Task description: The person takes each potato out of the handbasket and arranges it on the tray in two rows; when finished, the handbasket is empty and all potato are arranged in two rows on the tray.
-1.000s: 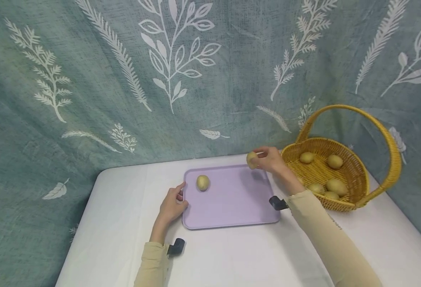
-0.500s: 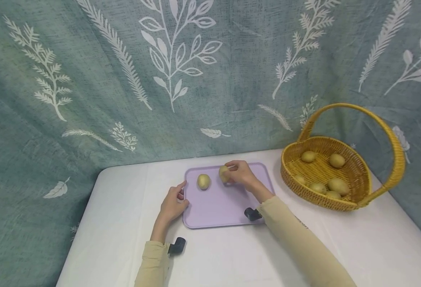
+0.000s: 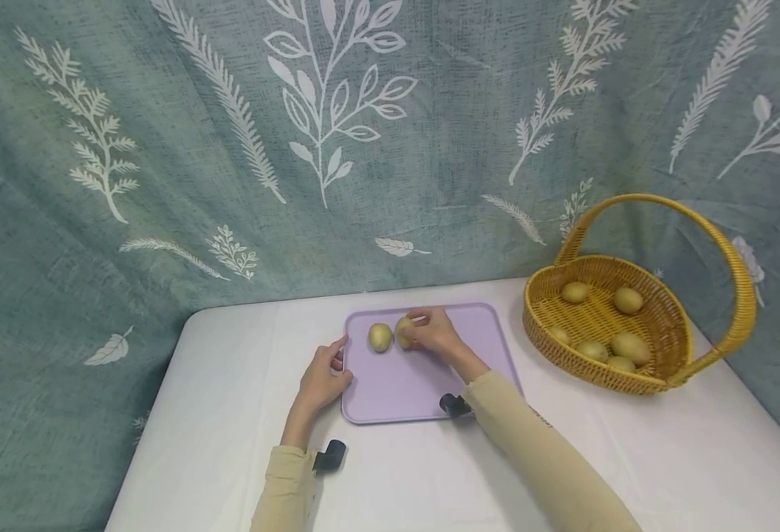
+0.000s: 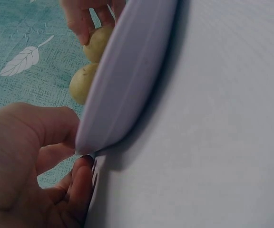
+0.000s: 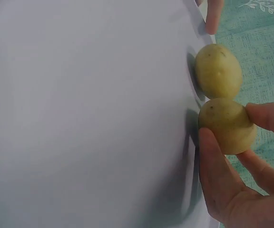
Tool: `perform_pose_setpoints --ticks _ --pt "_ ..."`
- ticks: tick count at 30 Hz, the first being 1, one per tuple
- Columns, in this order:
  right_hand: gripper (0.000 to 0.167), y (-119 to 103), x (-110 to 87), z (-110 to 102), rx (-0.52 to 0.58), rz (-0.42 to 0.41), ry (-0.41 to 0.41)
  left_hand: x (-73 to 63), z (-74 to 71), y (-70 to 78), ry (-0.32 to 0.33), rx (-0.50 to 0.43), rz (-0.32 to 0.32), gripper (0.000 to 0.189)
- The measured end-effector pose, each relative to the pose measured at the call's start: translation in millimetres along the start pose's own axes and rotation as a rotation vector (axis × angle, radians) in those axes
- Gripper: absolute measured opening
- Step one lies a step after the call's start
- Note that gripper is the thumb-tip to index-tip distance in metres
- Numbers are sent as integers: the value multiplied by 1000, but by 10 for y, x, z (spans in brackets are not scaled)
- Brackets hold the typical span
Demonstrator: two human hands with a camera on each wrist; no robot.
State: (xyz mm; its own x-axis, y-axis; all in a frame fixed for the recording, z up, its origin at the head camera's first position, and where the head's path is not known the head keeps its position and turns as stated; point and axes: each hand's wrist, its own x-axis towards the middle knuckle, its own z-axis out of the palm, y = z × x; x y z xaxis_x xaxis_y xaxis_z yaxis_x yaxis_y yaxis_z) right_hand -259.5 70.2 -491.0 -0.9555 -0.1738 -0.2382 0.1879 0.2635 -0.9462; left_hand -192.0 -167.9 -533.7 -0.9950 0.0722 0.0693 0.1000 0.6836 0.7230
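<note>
My right hand pinches a yellow-brown potato between thumb and fingers, low over the back left part of the lilac tray. A second potato lies on the tray just left of it; the right wrist view shows the two side by side, right up against each other. At the tray's left edge, my left hand holds the rim, with its thumb and fingers on either side of the edge in the left wrist view. Part of the held potato is hidden behind the right fingers.
A yellow wicker basket with a tall arched handle stands right of the tray, holding several potatoes. White cloth covers the table. Behind its back edge hangs a green curtain with white leaf prints.
My right hand has carried the potato left from the tray's back right corner, near the basket, and lowered it beside the other potato. The left hand has stayed at the tray's edge.
</note>
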Motion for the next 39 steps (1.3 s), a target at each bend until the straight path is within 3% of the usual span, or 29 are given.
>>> perform_pose_setpoints --ticks 11,21,31,39 --pt "45 -2 0 35 -18 -7 -11 10 -2 -4 -4 15 -2 70" --pt "44 -43 25 -62 -42 1 5 21 7 -10 -2 12 -3 70" --pt "42 -172 -43 -358 -120 -42 5 9 5 -19 -1 14 -5 70" --pt "49 -318 -123 -758 -116 -61 -18 7 17 -10 -1 20 -12 70"
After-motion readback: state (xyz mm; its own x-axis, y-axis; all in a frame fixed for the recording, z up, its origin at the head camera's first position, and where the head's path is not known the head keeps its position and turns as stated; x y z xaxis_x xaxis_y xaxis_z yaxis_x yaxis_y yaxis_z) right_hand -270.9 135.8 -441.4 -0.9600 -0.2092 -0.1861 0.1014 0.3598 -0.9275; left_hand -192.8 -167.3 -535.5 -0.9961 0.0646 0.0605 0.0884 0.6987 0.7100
